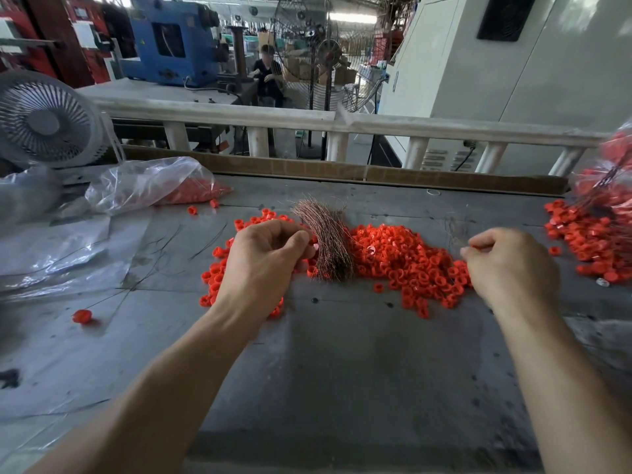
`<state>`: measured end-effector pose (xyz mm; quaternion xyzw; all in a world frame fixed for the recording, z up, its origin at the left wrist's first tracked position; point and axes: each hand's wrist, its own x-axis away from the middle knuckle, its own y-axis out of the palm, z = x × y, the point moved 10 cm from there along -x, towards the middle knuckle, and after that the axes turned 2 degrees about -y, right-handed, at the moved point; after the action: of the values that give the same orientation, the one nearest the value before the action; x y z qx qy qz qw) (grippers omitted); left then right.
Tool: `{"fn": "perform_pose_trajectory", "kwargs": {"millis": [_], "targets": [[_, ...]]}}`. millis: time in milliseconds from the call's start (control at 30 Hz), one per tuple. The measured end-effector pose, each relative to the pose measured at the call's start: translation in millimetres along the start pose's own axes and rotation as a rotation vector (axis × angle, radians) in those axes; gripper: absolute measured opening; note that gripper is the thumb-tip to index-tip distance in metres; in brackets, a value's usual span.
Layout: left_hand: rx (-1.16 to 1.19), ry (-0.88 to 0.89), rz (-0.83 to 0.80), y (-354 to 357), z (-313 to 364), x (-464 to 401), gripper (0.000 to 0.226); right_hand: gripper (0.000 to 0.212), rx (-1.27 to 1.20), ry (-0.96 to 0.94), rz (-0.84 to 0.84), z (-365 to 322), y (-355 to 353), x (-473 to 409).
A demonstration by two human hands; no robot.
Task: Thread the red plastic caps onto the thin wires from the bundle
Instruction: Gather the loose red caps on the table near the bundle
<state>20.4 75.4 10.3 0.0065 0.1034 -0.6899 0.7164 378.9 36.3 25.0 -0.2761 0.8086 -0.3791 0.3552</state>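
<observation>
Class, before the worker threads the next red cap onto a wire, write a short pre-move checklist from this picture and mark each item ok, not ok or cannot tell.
1. Wire bundle within reach: ok, it lies on the table right beside the left hand.
2. Loose red caps available: ok, a pile lies between the hands.
3. Left hand holds a single wire: cannot tell, fingers curl at the bundle but no lone wire shows.
4. Right hand holds a cap: cannot tell, a fleck of red shows at its pinched fingertips.
5. Finished strings kept apart: ok, heaped at the right edge.
</observation>
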Motion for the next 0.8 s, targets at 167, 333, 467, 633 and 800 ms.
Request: {"fn": "perform_pose_trajectory", "kwargs": {"millis": [167,333,467,633,800], "targets": [[-0.055,0.006,0.005,-2,0,-1,0.016,0.02,0.079,0.061,-0.058,8,3,-2],[-0.161,0.04,0.02,-3,0,-3,0.017,0.017,-0.079,-0.179,0.039,-30,-6,11],[-0.412,0.129,0.053,-2,5,-3,0.013,0.007,-0.282,-0.329,-0.04,-68,8,36],[-0.742,0.211,0.071,-3,10,1,0.006,0.007,-0.313,-0.485,-0.171,-99,33,60],[-0.889,0.23,0.097,-8,13,0,0.007,0.011,-0.288,-0.559,-0.17,-115,41,68]]}}
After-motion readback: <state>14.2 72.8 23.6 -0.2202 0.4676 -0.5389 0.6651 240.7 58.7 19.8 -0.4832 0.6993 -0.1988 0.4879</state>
